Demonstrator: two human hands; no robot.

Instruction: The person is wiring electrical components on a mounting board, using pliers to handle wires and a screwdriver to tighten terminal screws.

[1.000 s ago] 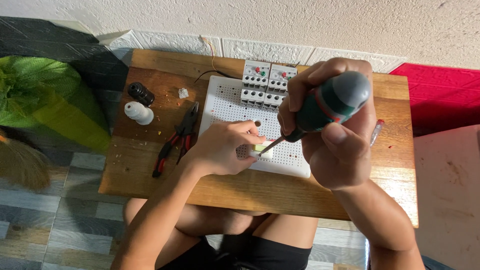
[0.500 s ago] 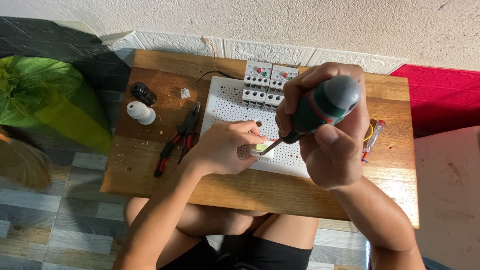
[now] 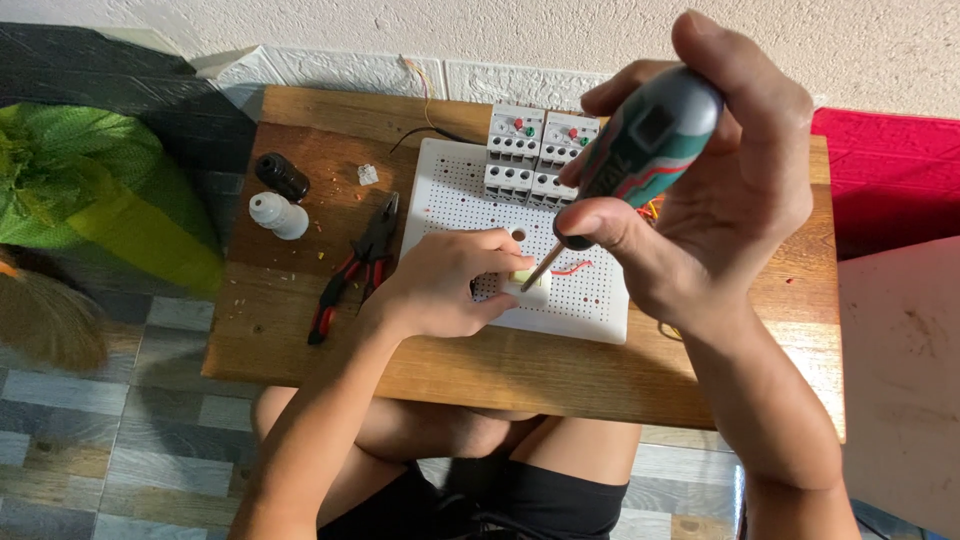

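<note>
Screwdriver: green-and-grey-handled screwdriver (image 3: 640, 140) slants down and to the left, its thin shaft (image 3: 545, 268) ending at a small pale component (image 3: 527, 285) on the board.
Right hand: right hand (image 3: 720, 190) is wrapped round the screwdriver handle, thumb and fingers closed on it, raised well above the surface and close to the camera.
Left hand: left hand (image 3: 445, 285) lies on the white perforated board (image 3: 590, 310), fingers curled and pinching the pale component from the left side, just beside the screwdriver tip.
Board: it sits on the wooden surface (image 3: 300, 340), with two grey-white electrical modules (image 3: 540, 150) bearing small red and green buttons at its far edge; a short red wire (image 3: 572, 268) lies on the board near the tip.
Left of board: red-and-black-handled pliers (image 3: 355, 265) lie on the surface; farther left are a white bottle-like piece (image 3: 278, 215) and a black one (image 3: 282, 176), near each other.
Surroundings: green mesh bag (image 3: 90, 190) on the tiled floor to the left, red mat (image 3: 890, 170) to the right.
Change from half a second ago: both hands keep the same grips; the screwdriver handle and right hand appear a little higher and nearer the camera, and the tip stays at the component.
</note>
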